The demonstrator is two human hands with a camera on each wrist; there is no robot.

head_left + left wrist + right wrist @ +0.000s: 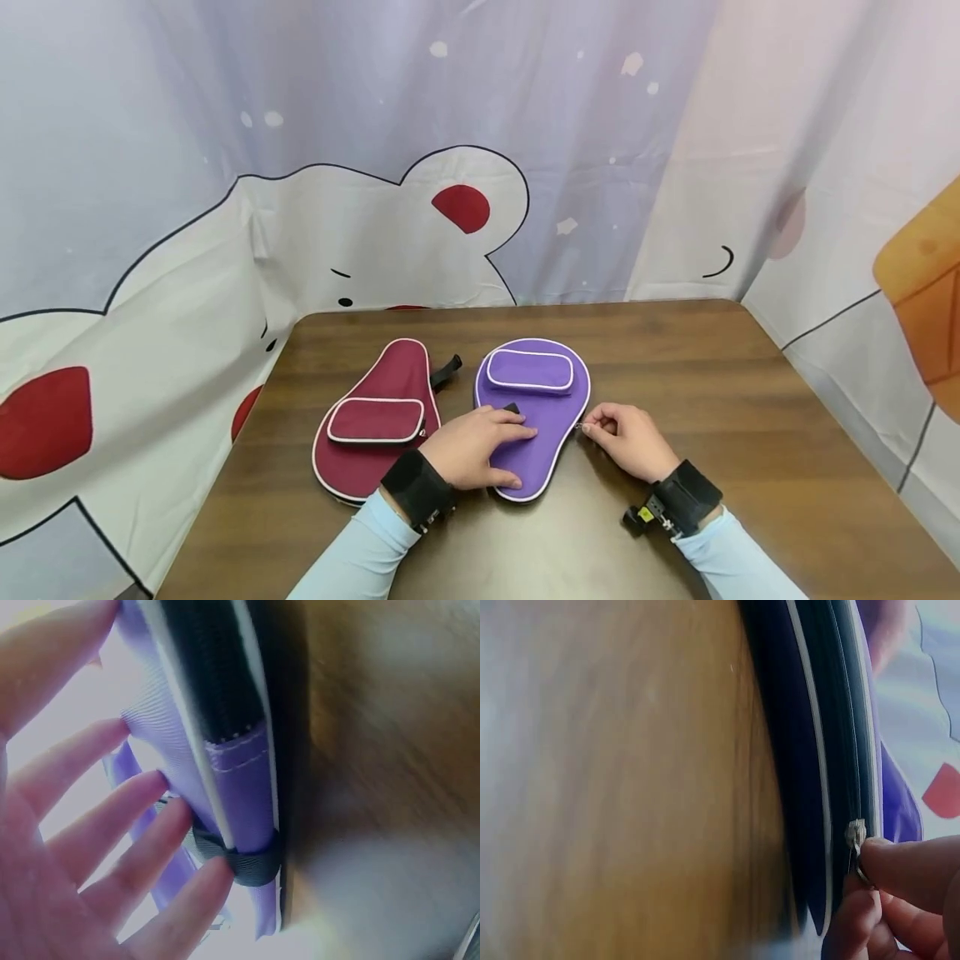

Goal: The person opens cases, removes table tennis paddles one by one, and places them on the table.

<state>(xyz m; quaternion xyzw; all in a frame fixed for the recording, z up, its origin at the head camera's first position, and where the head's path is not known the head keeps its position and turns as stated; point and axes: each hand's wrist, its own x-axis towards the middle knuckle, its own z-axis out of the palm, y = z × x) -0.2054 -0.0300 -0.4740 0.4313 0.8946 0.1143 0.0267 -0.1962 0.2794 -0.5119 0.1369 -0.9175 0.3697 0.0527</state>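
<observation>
A purple paddle-shaped zip case with white piping lies on the table, its wide end and small front pocket away from me. My left hand rests on its narrow left part with the fingers spread and fairly straight. In the left wrist view those fingers touch the case near a black strap loop. On the case's right edge, my right hand pinches the zipper pull between thumb and forefinger. The right wrist view shows the zipper slider on the dark zipper band; the teeth look closed above it.
A dark red case of similar shape, with a front pocket, lies just left of the purple one. Its black strap sticks out toward the purple case. Behind the wooden table hangs a printed curtain.
</observation>
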